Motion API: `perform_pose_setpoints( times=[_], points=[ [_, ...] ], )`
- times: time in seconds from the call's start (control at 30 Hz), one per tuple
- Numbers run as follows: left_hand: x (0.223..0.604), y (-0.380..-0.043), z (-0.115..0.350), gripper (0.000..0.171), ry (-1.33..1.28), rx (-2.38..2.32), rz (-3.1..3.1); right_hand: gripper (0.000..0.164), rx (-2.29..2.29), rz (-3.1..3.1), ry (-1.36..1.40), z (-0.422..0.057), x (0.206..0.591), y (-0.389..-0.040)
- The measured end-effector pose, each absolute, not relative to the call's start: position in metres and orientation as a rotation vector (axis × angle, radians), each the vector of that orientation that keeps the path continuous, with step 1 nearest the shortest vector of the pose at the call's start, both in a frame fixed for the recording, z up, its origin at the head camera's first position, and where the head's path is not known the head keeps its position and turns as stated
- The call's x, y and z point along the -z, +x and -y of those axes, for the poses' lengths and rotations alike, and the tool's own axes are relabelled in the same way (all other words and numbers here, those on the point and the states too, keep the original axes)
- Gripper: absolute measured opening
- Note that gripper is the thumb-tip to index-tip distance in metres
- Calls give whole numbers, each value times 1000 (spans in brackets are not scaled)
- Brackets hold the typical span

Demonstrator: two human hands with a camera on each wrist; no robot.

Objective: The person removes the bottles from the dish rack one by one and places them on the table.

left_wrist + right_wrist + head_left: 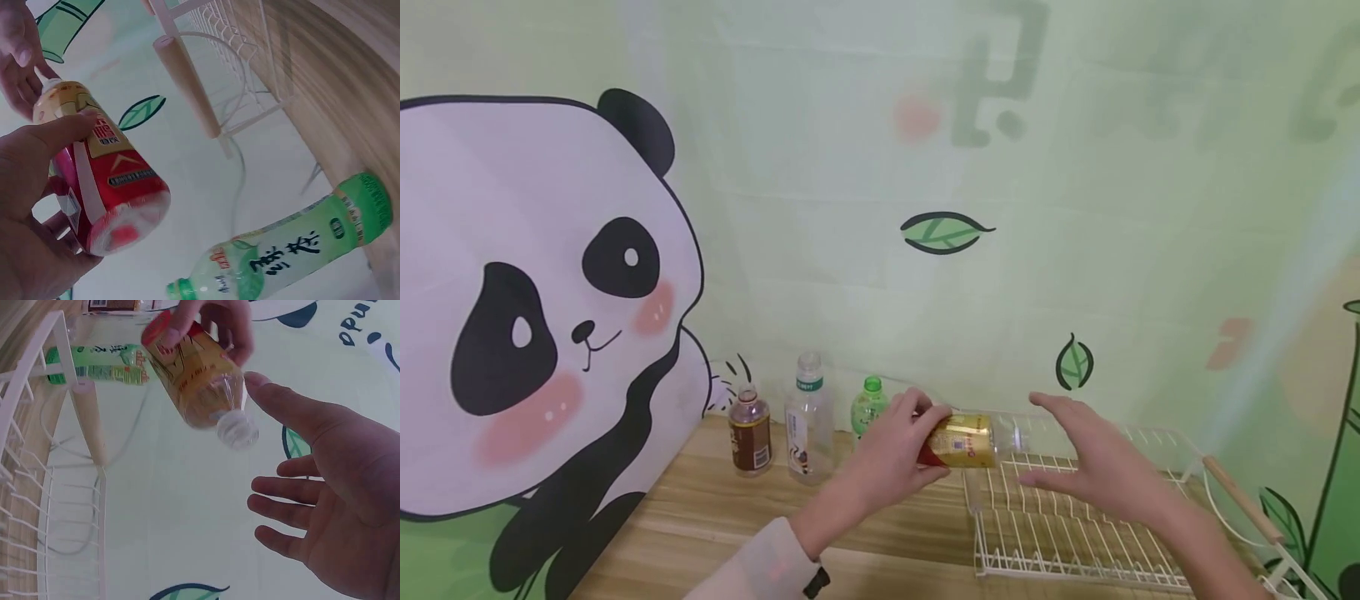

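Note:
My left hand (887, 454) grips a clear plastic bottle (967, 442) with a gold and red label around its body. In the head view the bottle lies sideways in the air, its neck pointing right. The left wrist view shows its red lower end (128, 194) and the thumb on the label. Off the neck end, my right hand (1097, 462) is held apart with thumb and fingers spread, holding nothing. From the right wrist, the bottle's neck (237, 430) looks uncapped or covered by something whitish; I cannot tell which.
On the wooden table (692, 508) stand a brown-labelled bottle (751, 446), a taller clear bottle (808, 437) and a green tea bottle (868, 406). A white wire rack (1075, 573) with a wooden handle (1243, 500) is below and right of my hands. Behind hangs a panda-printed cloth (820, 208).

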State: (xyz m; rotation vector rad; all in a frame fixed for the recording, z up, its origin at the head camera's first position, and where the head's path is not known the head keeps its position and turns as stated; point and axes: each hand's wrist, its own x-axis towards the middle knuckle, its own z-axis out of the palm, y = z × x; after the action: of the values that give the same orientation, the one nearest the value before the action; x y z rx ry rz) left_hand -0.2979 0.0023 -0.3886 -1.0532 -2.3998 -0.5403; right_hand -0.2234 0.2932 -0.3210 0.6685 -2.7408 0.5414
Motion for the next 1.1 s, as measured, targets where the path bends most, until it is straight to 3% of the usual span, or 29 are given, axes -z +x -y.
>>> perform_pose_setpoints(
  times=[0.47,1.1],
  points=[
    [423,-319,10,71,-864,1336,2492,98,-563,2897,689,-317,335,-217],
    [473,-322,-19,69,-553,1720,2327,68,-793,2960,825,-319,390,-212]
  ],
)
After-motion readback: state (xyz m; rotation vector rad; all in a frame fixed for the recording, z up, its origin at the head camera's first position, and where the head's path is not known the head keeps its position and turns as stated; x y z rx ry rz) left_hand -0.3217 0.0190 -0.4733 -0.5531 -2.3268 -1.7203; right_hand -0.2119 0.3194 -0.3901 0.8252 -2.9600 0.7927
